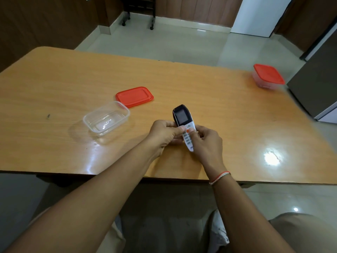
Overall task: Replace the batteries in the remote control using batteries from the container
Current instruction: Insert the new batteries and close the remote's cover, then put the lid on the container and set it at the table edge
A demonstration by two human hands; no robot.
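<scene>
A white remote control (182, 118) with a dark screen end faces up, held just above the wooden table (54, 84) near its front edge. My left hand (165, 135) grips its left side and my right hand (207, 141) grips its right side, both thumbs resting on the button face. An open clear plastic container (106, 118) stands to the left of my hands; it looks empty. Its red lid (134, 96) lies flat just behind it. No loose batteries are visible.
A second clear container with a red lid (268, 75) on it sits at the table's far right corner. A grey cabinet (317, 88) stands against the right edge. Beyond the table is tiled floor and a wheeled stand (138, 13).
</scene>
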